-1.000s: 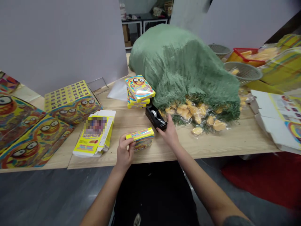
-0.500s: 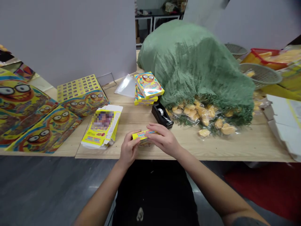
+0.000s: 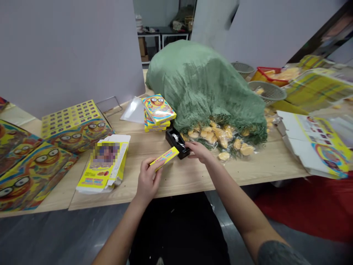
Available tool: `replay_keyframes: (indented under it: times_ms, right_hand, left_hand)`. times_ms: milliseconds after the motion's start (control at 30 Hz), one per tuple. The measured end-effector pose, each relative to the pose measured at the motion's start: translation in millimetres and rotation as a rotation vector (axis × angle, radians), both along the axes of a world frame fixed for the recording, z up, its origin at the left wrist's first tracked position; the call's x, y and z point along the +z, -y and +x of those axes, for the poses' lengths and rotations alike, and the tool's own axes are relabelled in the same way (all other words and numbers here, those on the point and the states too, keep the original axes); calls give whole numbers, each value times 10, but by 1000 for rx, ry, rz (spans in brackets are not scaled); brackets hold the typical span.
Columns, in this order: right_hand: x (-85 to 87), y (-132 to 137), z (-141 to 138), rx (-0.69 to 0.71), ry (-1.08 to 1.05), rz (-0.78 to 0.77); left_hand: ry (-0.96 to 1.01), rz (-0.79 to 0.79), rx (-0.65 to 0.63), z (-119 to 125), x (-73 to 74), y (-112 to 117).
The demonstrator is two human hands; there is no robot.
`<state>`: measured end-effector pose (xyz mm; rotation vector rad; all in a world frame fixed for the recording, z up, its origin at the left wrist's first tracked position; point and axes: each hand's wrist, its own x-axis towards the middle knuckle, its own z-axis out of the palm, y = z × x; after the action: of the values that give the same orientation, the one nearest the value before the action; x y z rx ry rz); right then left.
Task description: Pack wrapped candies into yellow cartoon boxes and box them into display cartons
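My left hand grips a small yellow printed box, tilted up off the wooden table. My right hand reaches to the front end of a black tape dispenser and touches it with its fingers pinched there; whether tape is between them I cannot make out. Just behind the dispenser stands a short stack of colourful boxes.
A green mesh sack spills wrapped yellow sweets to the right. A pile of flat yellow cartons lies at the left, larger printed display boxes beyond. Grey baskets and unfolded cartons occupy the right side.
My right hand left the small box and went back to the tape dispenser. My left hand tilted the box up on one edge.
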<state>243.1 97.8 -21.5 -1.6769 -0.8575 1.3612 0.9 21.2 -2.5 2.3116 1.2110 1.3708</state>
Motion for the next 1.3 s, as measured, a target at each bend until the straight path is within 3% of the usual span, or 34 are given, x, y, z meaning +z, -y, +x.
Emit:
replay_keyframes:
  times_ms: [167, 367, 433, 533, 733, 833, 967, 1133, 1233, 1300]
  right_hand:
    - [-34, 106, -99, -68, -87, 115]
    - [-431, 493, -247, -280, -2, 312]
    - [-490, 583, -284, -325, 59, 358]
    - [-374, 729, -356, -332, 92, 397]
    - [241, 919, -695, -17, -116, 483]
    - [411, 880, -888, 37, -219, 493]
    - [434, 801, -1025, 31, -206, 490]
    - [331, 742, -1060, 39, -139, 492]
    - [208, 740, -975, 69, -96, 447]
    - [142, 768, -864, 111, 61, 384]
  left_hand:
    - [11, -4, -9, -53, -71, -43]
    - [32, -38, 11, -28, 6, -75]
    - [22, -37, 30, -14, 45, -62]
    - [-43, -24, 77, -12, 112, -39]
    - [-105, 5, 141, -8, 148, -22]
    - [-86, 50, 174, 5, 106, -17]
    - [-140, 62, 201, 2, 31, 7]
    - [-399, -131, 236, -20, 34, 24]
    - [-382, -143, 212, -42, 72, -6]
    - [-295, -96, 186, -53, 75, -26]
